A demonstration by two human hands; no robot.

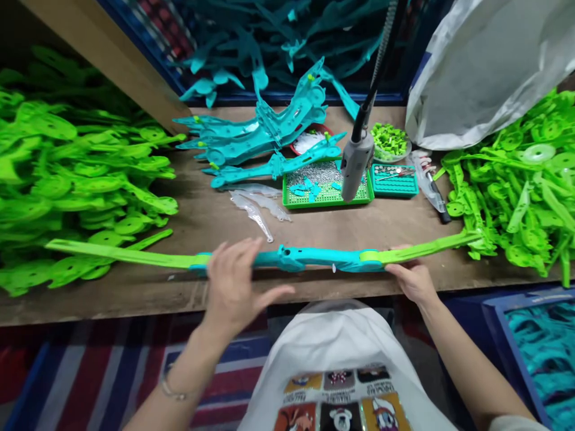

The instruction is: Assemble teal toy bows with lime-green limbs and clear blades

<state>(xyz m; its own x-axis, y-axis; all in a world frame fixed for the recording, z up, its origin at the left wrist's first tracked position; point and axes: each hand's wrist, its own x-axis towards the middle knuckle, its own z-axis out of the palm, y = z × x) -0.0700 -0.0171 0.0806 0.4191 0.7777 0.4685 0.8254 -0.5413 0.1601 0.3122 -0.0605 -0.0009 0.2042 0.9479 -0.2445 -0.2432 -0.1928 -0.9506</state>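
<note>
We see a white bag [476, 84] (partly out of view), a post [128, 66], and striped fabric [83, 383] below the surface [197, 209].

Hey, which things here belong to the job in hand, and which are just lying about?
Likely the job:
turquoise-and-lime plastic assembly, gripped by the right hand, left hand over it
hanging electric screwdriver
green tray
lime plastic parts
turquoise plastic parts

Likely just lying about:
white sack
striped sheeting
black-handled tool

Worktop [381, 224] softly lit, upper-left corner dark; left fingers [224, 263] blurred, edges smeared.
</note>
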